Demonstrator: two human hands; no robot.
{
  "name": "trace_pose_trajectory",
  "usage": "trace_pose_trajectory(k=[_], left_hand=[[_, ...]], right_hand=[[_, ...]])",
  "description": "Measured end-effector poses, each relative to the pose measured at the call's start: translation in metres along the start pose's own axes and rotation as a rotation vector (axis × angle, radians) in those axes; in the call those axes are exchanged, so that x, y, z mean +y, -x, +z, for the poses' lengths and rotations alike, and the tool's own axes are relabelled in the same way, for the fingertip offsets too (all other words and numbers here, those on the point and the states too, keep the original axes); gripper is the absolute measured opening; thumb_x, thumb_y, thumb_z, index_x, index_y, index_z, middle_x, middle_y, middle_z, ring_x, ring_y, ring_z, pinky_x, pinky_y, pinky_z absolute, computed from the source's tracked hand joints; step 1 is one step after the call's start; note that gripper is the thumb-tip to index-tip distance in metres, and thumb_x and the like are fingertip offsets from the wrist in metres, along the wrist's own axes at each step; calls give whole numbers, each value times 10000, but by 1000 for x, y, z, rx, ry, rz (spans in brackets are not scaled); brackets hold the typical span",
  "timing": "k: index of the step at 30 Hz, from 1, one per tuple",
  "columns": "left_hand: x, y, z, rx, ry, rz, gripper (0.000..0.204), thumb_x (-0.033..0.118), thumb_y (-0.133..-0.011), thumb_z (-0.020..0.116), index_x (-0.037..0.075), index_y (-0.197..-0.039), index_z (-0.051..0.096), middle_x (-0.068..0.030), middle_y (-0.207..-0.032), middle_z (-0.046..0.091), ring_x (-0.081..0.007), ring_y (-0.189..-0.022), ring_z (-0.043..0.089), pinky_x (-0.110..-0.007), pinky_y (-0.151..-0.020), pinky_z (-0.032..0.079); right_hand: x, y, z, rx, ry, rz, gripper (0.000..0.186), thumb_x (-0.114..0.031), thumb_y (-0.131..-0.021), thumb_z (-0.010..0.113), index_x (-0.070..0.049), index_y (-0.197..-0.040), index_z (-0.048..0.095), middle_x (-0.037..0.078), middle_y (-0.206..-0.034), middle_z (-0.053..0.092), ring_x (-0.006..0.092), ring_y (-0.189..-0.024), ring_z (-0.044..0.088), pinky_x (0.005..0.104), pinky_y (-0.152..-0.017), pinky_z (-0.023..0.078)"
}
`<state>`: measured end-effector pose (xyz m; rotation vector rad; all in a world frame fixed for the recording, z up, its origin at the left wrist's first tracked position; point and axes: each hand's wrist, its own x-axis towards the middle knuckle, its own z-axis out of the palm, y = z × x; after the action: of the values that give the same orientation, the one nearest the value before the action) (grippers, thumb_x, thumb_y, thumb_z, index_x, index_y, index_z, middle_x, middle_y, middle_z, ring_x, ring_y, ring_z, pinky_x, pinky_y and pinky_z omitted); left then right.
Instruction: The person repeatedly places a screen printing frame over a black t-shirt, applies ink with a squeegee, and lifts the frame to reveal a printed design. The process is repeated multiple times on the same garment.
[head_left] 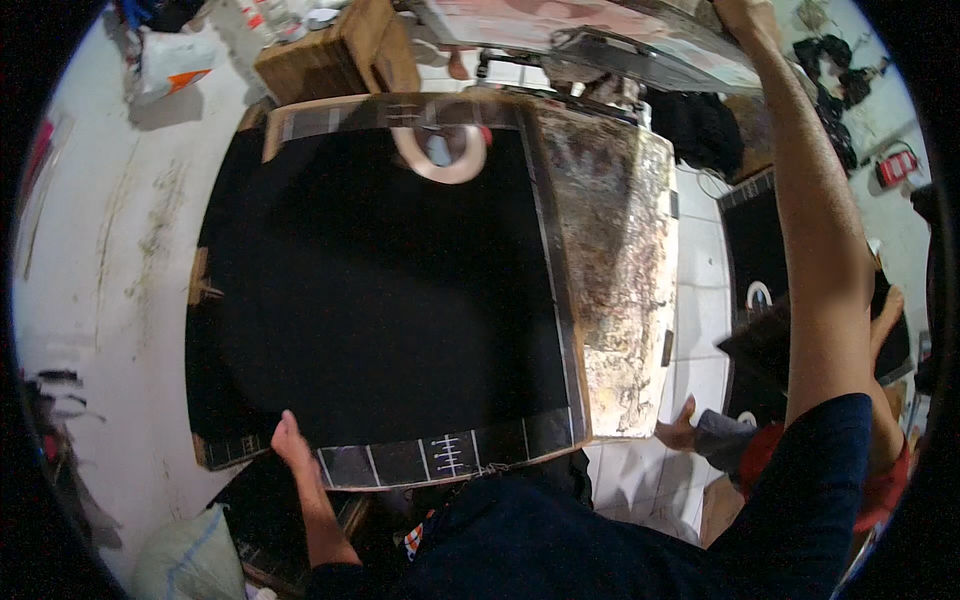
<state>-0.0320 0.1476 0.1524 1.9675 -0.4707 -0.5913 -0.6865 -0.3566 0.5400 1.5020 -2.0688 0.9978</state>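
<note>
The black cloth (390,290) lies flat before the person, filling the middle of the view, with dark strips marked in white lines along its near and far edges. A pale ring (460,173) sits at its far end, blurred. The left hand (291,443) is at the cloth's near edge, toward the left, thumb upright; its other fingers are hidden, so I cannot tell whether they grip. The right arm stretches far forward to the frame (500,18), where the right hand (742,14) is at the right end, cut by the upper border; I cannot tell how its fingers are set. The frame's panel is pinkish white. Right of the cloth is a stained board (620,260), then white tiles (697,310) and a co-worker in red (885,492). Beyond the cloth, at left, stands a wooden box (315,68); a pale sack (185,555) is at lower left.
</note>
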Motion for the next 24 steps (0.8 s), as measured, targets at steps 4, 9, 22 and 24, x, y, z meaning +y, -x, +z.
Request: trace_pose_trajectory(k=[4,9,22,24], left_hand=[[-3,-17,99,-267,-304,-46,367,287,-1027,653,-36,-858,698,12,-747,598,-115,-724,498,-312,-667,430],[-2,13,169,-578,-112,-39,230,216,-960,753,-5,-959,692,23,-784,625,-85,-686,519,-280,-633,440],[47,26,162,-694,-408,216,443,266,-754,911,-16,-991,664,-89,-764,703,-190,-618,610,-345,-633,512],[54,28,167,-699,-546,226,409,223,-780,897,-15,-1023,669,-75,-799,709,-150,-617,590,-314,-618,499]], right_hand=[[-6,12,-9,-86,-6,47,488,-538,-918,595,-104,-1016,795,190,-989,766,342,-969,729,468,-869,543],[-16,18,-25,-173,-40,62,486,-504,-913,587,-80,-1040,788,211,-1020,759,361,-1007,718,464,-915,531],[-30,-1,-33,-160,-107,-71,624,-393,-877,575,82,-1281,611,315,-1272,652,398,-1241,627,455,-1051,488],[-29,-3,-33,-180,-105,-75,619,-390,-877,574,82,-1275,616,315,-1270,653,399,-1239,628,456,-1050,489]])
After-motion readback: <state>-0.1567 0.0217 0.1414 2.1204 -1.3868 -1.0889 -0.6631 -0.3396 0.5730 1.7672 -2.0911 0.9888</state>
